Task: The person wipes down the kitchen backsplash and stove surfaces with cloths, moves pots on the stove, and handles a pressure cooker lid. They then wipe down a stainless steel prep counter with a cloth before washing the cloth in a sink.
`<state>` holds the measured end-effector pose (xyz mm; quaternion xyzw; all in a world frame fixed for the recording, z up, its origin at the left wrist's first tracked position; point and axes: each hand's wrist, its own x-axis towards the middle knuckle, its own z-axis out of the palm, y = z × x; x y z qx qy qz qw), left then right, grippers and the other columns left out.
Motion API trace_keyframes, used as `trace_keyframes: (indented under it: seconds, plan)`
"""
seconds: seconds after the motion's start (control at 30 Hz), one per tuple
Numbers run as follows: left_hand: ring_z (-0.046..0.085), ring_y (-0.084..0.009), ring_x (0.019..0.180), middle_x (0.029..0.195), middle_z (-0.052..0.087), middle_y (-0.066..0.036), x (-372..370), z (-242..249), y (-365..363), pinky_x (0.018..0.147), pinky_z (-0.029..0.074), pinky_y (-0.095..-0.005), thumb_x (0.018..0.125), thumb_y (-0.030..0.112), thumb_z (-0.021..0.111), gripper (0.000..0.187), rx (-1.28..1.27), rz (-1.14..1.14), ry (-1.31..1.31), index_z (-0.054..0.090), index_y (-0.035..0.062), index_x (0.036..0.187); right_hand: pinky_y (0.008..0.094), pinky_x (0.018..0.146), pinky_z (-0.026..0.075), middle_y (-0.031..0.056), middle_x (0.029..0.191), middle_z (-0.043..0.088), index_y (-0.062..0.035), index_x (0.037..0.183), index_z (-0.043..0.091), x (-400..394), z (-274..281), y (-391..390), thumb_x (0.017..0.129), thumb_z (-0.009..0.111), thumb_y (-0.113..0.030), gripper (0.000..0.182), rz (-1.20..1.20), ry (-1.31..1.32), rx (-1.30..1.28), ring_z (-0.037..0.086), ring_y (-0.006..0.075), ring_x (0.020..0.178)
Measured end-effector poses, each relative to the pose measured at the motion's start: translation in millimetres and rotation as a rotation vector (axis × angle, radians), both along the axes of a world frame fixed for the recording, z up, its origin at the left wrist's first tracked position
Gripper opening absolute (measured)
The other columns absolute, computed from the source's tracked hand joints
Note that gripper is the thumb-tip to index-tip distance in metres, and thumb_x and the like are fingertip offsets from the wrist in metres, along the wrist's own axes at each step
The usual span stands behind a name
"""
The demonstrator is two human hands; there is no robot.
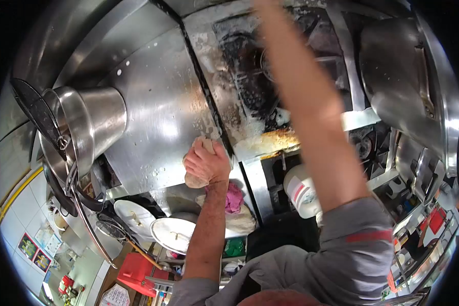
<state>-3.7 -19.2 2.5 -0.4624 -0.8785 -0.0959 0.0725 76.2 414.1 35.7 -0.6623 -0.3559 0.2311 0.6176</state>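
Note:
My left hand [207,162] is closed on a tan cloth [195,180], pressed to the front edge of the shiny steel counter [153,102]. Wet spots and brownish smears mark the metal near it. My right arm, blurred by motion, reaches up over the dirty, wet stove top [247,71]; its hand lies past the top edge of the view. Below the front ledge, a white plastic container [301,191] stands beside my right forearm. A pink cloth [233,198] lies just below my left wrist.
Large steel pots [104,115] stand at the left, with a ladle and strainers hanging near them. A big steel pan [398,66] is at the right. White lids [172,234] and a red box [137,274] sit below. Part of a person [449,196] shows at far right.

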Motion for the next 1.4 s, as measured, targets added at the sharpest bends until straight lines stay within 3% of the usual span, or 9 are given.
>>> trace_keyframes:
  seconds: [0.07,0.3,0.5,0.63,0.77,0.83,0.97,1.2,1.4]
  plan:
    - [0.045,-0.0326,0.097,0.104,0.048,-0.012,1.1,0.7,3.5,0.081,0.034,-0.0460,0.080,0.039,0.058,0.044,0.010,-0.003,-0.001,0.049,0.0105,0.112,0.0464,0.112,0.007,0.0299,0.147,0.008,0.0088,0.140,0.013,-107.1,10.7,-62.1,0.094,0.038,-0.021,0.060,0.075,-0.116,0.325,0.006,0.0422,0.138]
    - [0.044,-0.0326,0.098,0.104,0.048,-0.012,-3.8,1.8,1.6,0.081,0.034,-0.0471,0.080,0.038,0.058,0.042,-0.008,-0.007,-0.030,0.049,0.0108,0.111,0.0406,0.112,0.014,0.0236,0.148,0.016,0.0077,0.140,0.018,28.0,13.5,-12.8,0.097,0.032,-0.016,0.051,0.263,0.111,0.104,0.017,0.0327,0.137]
    - [0.045,-0.0326,0.096,0.102,0.048,-0.011,-0.2,2.3,2.5,0.080,0.035,-0.0463,0.080,0.040,0.058,0.043,0.009,-0.006,-0.004,0.050,0.0115,0.111,0.0475,0.111,0.016,0.0335,0.143,0.019,0.0062,0.139,0.023,-155.3,-1.4,-88.0,0.093,0.040,-0.014,0.053,-0.030,-0.605,0.067,0.017,0.0440,0.135]
    - [0.046,-0.0325,0.096,0.102,0.048,-0.011,-0.7,0.6,1.0,0.080,0.035,-0.0467,0.080,0.040,0.058,0.043,0.003,0.009,-0.015,0.051,0.0117,0.111,0.0431,0.110,0.020,0.0285,0.144,0.023,0.0066,0.139,0.023,-69.7,55.9,-74.2,0.096,0.037,-0.024,0.055,0.143,0.893,0.210,0.024,0.0391,0.134]
    - [0.046,-0.0324,0.096,0.102,0.049,-0.011,0.6,-0.1,0.3,0.080,0.035,-0.0467,0.080,0.040,0.058,0.042,0.015,0.002,0.006,0.051,0.0121,0.110,0.0453,0.111,0.016,0.0237,0.150,0.005,0.0030,0.143,0.007,-101.3,-4.5,-50.9,0.096,0.037,-0.027,0.064,0.297,0.353,0.408,0.009,0.0353,0.139]
    - [0.046,-0.0324,0.096,0.102,0.049,-0.011,-1.0,2.0,-1.7,0.080,0.035,-0.0467,0.080,0.040,0.058,0.042,-0.004,-0.007,0.016,0.051,0.0122,0.110,0.0510,0.110,0.012,0.0233,0.150,0.005,0.0014,0.144,0.008,-154.9,8.9,-103.6,0.097,0.034,-0.026,0.060,0.087,-0.547,-0.140,0.006,0.0413,0.138]
    - [0.045,-0.0324,0.097,0.103,0.048,-0.011,3.7,-0.5,0.4,0.081,0.034,-0.0465,0.080,0.040,0.058,0.043,0.006,0.004,-0.024,0.050,0.0122,0.112,0.0489,0.109,0.018,0.0210,0.148,0.020,0.0080,0.139,0.019,-40.9,15.8,-20.5,0.099,0.029,-0.021,0.050,0.044,0.442,0.533,0.018,0.0366,0.137]
    - [0.045,-0.0326,0.098,0.105,0.048,-0.011,-0.2,4.7,0.7,0.082,0.034,-0.0468,0.080,0.040,0.057,0.043,0.013,-0.007,-0.030,0.050,0.0125,0.113,0.0546,0.108,0.019,0.0210,0.141,0.033,0.0018,0.134,0.037,-116.3,5.1,-61.0,0.082,0.045,-0.007,0.053,0.139,-0.987,0.280,0.025,0.0438,0.130]
    - [0.046,-0.0322,0.099,0.104,0.049,-0.010,2.0,0.1,-1.9,0.082,0.034,-0.0467,0.080,0.041,0.057,0.042,0.030,-0.007,-0.034,0.051,0.0125,0.111,0.0553,0.099,0.028,0.0159,0.129,0.048,-0.0077,0.127,0.049,-63.2,18.0,-41.9,0.081,0.049,-0.012,0.047,0.117,-1.127,0.698,0.042,0.0334,0.121]
